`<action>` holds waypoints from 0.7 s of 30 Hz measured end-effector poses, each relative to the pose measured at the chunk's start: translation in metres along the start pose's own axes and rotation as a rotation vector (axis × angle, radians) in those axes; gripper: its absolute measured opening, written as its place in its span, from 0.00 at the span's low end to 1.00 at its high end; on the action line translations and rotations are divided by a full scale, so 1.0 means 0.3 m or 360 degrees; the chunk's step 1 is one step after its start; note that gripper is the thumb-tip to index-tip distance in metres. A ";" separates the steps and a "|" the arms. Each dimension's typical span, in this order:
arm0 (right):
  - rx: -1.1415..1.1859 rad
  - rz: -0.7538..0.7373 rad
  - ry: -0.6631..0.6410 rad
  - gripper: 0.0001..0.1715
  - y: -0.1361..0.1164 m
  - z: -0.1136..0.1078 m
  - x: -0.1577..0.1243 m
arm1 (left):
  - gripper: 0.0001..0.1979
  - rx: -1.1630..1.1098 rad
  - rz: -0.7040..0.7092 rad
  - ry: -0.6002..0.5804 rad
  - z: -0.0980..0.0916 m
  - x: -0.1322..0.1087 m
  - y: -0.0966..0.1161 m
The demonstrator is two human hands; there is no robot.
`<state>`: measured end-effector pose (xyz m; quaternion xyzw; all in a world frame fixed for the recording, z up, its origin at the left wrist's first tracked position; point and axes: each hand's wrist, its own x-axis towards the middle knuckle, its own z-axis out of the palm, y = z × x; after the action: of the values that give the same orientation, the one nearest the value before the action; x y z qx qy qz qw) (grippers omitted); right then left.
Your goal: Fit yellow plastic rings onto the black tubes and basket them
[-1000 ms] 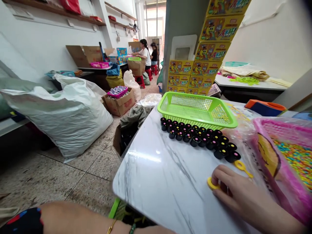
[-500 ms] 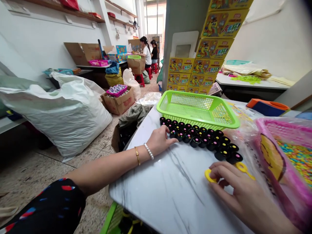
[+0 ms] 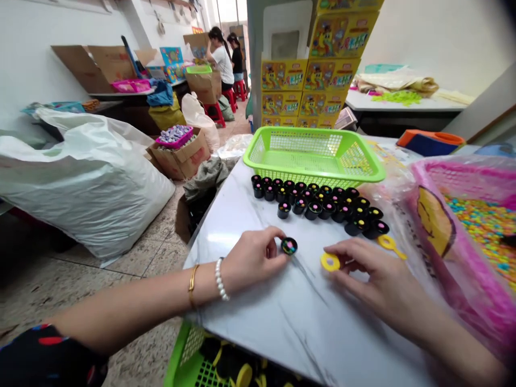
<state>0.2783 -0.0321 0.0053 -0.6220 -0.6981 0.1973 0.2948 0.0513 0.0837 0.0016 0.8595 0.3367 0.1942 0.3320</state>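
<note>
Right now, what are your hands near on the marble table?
Left hand at black round cap with coloured beads. Right hand by yellow plastic ring. Rows of black caps just beyond.

Small packing workshop rather than a home: stacks of yellow printed cartons [image 3: 310, 91] beside a pillar, a bulging white sack [image 3: 80, 183] and an open cardboard box [image 3: 181, 158] on the speckled tile floor [image 3: 161, 258], rows of small black cylinders [image 3: 318, 207] and a green plastic basket [image 3: 314, 153] on a marble-topped table [image 3: 322, 322], two people [image 3: 221, 64] on red stools [image 3: 215, 114] farther down.
</note>
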 end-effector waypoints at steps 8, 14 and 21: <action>0.0325 -0.0015 -0.0175 0.17 -0.060 0.014 0.004 | 0.16 -0.0254 0.0117 -0.0315 0.066 -0.068 0.058; 0.0272 -0.0094 -0.0229 0.19 -0.075 0.026 0.000 | 0.16 -0.0262 0.0132 -0.0279 0.077 -0.061 0.042; 0.0259 -0.0087 -0.0215 0.19 -0.088 0.037 0.003 | 0.16 -0.0539 -0.0088 -0.0427 0.049 -0.058 0.069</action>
<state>0.2512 -0.0342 0.0140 -0.5620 -0.7148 0.2867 0.3017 0.0566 0.0535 0.0039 0.8000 0.2756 0.1227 0.5186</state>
